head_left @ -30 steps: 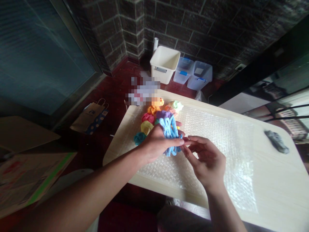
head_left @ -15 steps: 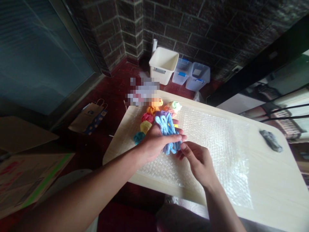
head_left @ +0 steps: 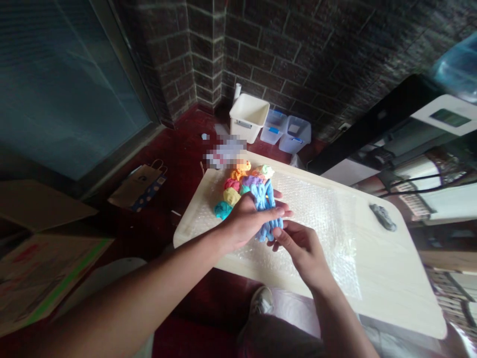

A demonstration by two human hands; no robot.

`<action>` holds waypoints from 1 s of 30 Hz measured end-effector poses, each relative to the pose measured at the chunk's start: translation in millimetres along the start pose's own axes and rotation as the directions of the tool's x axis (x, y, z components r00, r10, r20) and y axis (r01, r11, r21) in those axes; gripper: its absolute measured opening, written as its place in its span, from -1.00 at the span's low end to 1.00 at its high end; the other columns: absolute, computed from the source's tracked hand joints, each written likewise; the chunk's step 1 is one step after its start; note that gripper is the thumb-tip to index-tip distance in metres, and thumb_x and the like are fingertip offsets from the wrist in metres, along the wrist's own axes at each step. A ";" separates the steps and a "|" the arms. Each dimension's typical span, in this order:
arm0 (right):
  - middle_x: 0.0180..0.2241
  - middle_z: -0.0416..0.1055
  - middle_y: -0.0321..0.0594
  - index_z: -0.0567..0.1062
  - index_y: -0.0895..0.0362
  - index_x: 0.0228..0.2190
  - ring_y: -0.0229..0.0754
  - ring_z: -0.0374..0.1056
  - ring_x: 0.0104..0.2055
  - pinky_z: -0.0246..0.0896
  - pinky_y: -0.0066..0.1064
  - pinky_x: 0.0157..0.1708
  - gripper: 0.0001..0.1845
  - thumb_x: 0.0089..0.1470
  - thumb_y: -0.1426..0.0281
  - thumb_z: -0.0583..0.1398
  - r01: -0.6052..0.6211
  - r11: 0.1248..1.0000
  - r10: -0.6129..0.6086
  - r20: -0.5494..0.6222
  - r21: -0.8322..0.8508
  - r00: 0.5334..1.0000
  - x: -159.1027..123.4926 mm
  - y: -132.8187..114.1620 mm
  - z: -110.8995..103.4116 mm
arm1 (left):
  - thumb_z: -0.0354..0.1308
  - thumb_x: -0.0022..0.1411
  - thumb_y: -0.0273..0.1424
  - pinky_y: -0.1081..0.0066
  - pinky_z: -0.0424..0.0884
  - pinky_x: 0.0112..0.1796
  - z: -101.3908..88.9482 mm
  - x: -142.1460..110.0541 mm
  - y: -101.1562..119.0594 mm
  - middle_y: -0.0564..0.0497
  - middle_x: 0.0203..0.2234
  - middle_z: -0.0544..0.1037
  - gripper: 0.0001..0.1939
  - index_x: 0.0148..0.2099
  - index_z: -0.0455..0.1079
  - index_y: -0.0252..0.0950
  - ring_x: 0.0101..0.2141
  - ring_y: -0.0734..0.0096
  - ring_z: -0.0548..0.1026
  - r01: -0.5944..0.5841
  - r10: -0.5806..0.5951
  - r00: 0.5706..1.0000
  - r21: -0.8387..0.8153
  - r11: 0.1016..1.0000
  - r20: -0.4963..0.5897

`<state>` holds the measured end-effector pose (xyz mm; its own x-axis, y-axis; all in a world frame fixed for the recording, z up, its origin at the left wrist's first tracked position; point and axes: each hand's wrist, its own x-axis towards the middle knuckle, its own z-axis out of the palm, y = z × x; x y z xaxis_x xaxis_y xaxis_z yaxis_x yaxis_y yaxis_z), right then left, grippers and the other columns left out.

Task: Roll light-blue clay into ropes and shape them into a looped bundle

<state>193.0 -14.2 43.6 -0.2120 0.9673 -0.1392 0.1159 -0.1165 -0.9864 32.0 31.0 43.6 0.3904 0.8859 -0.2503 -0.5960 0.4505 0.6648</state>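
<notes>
A soft light-blue cord [head_left: 264, 199], folded back and forth in several loops, lies across the palm of my left hand [head_left: 250, 219]. My left thumb presses over the loops, and the fingertips show past their far side. At the lower right of the bundle, the thumb and fingers of my right hand [head_left: 294, 238] pinch its edge. Just beyond my left hand sit several soft, crumpled bundles: a teal bundle [head_left: 223, 210], a yellow bundle [head_left: 231, 196], a red bundle [head_left: 231, 184] and a purple bundle [head_left: 252, 182]. Whether they are the same material as the cord, I cannot tell.
Bubble wrap [head_left: 316, 219] covers much of the pale table [head_left: 395, 278]. A crumpled grey item [head_left: 383, 217] lies on its right part. Beyond the table stand a cream bin [head_left: 246, 122] and two clear boxes [head_left: 294, 134]. A cardboard box [head_left: 48, 278] is at left.
My right hand has shifted from the tip of my left thumb to the lower edge of the blue cord and pinches there. The view has swung slightly right.
</notes>
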 end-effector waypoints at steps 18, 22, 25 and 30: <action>-0.42 0.61 -0.21 0.65 0.18 -0.35 -0.24 0.49 -0.47 0.44 -0.42 -0.41 -0.68 0.10 0.17 0.47 -0.129 0.934 0.119 0.052 0.333 0.992 -15.5 -10.9 30.1 | 0.24 0.36 -0.08 0.45 0.43 -0.67 12.0 -24.2 10.2 -0.27 -0.13 0.72 -0.58 0.03 0.51 -0.34 -0.41 0.17 0.68 0.048 -0.057 0.996 0.118 0.992 0.074; -0.40 0.62 -0.20 0.67 0.17 -0.32 -0.22 0.51 -0.43 0.46 -0.40 -0.38 -0.70 0.11 0.17 0.47 -0.110 0.931 0.106 0.029 0.347 0.994 -18.2 -10.3 34.8 | 0.24 0.36 -0.07 0.47 0.40 -0.61 11.1 -24.1 9.6 -0.33 -0.01 0.69 -0.54 0.07 0.56 -0.35 -0.24 0.06 0.71 0.055 -0.067 0.995 0.158 0.986 0.071; -0.43 0.60 -0.23 0.66 0.16 -0.35 -0.24 0.47 -0.42 0.43 -0.42 -0.38 -0.74 0.14 0.21 0.46 -0.084 0.933 0.084 0.013 0.349 0.996 -18.9 -10.2 36.1 | 0.23 0.38 -0.08 0.43 0.49 -0.48 9.8 -23.0 8.8 -0.32 0.03 0.68 -0.54 0.09 0.57 -0.33 -0.06 0.00 0.69 0.071 -0.090 0.988 0.141 0.987 0.129; -0.44 0.56 -0.22 0.65 0.16 -0.39 -0.23 0.42 -0.42 0.38 -0.39 -0.38 -0.68 0.11 0.15 0.47 -0.106 0.930 0.102 0.032 0.353 0.994 -19.3 -15.9 37.6 | 0.22 0.38 -0.06 0.35 0.58 -0.31 4.2 -19.0 8.3 -0.29 0.01 0.69 -0.55 0.07 0.59 -0.32 -0.03 0.01 0.68 0.145 -0.150 0.965 0.038 0.989 0.215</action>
<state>158.7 -39.5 58.7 -0.2297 0.9429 -0.2414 -0.2121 -0.2906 -0.9330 22.6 17.5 56.8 0.6168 0.7638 -0.1903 -0.5061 0.5700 0.6473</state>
